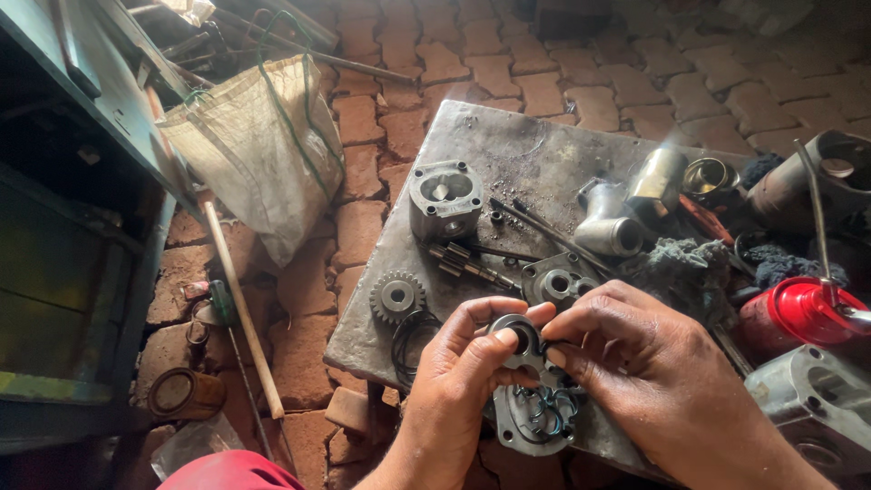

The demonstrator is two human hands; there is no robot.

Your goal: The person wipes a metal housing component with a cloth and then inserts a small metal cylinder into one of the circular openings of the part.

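Observation:
Both my hands meet over the near edge of a grey metal slab [508, 154]. My left hand [467, 363] and my right hand [635, 349] pinch a small grey figure-eight metal plate [522, 340] with a black seal ring on it. Directly below it lies a flat cover plate [535, 422] holding loose black rings. A toothed gear [396, 296] and black O-rings [413, 336] lie to the left of my left hand. A grey pump housing [445, 200] stands further back, with several bolts [467, 263] in front of it.
A second flange plate [555, 281], a pipe elbow [610, 227], rags [680, 268], a red oil can [798, 313] and a metal casting [812, 399] crowd the right side. A white sack [259, 150], a wooden handle [238, 299] and green machine frame [82, 181] stand left on the brick floor.

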